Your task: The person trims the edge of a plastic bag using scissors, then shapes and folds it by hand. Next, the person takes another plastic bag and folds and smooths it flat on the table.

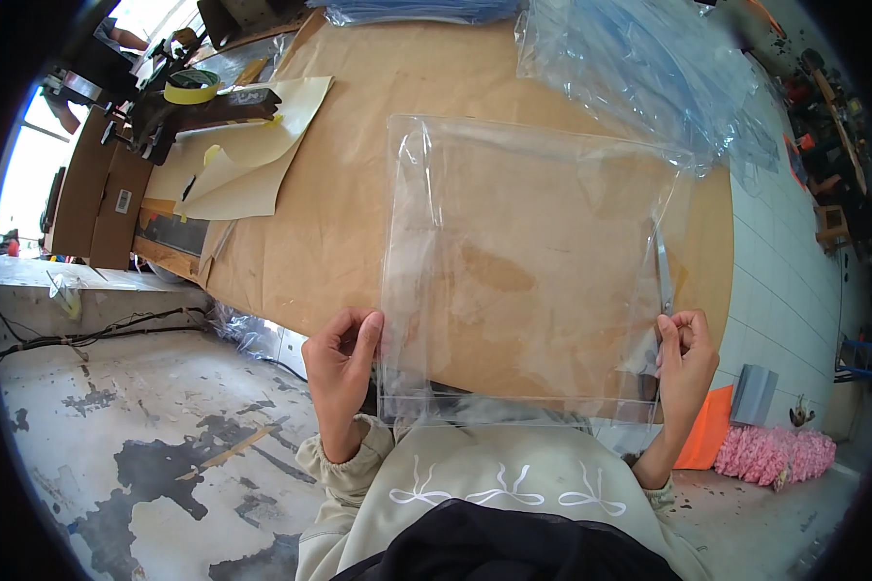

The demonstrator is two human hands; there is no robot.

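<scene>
- The left hand (344, 363) pinches the left side of the clear plastic sleeve (533, 266) between thumb and bent fingers; the right hand (686, 363) pinches its right side.
- The sleeve is over the right part of the worktop (310, 223), and its lower part passes beyond the near edge.
- Such thin film may slip or fold if one grip is looser than the other, because its surface looks smooth.
- A slim metal tool (664, 271) is just beside the right fingers; I cannot tell if they hold it. Its tip could scratch or pierce the film, if pressed.
- The sleeve is nearly rectangular, glossy, with soft wrinkles and straight borders.
- Near its far right corner, the crumpled bluish plastic (639, 73) could catch it by static.
- Matt, creased brown paper covers the worktop; towards its far left corner, a cream sheet (252, 169) curls.
</scene>
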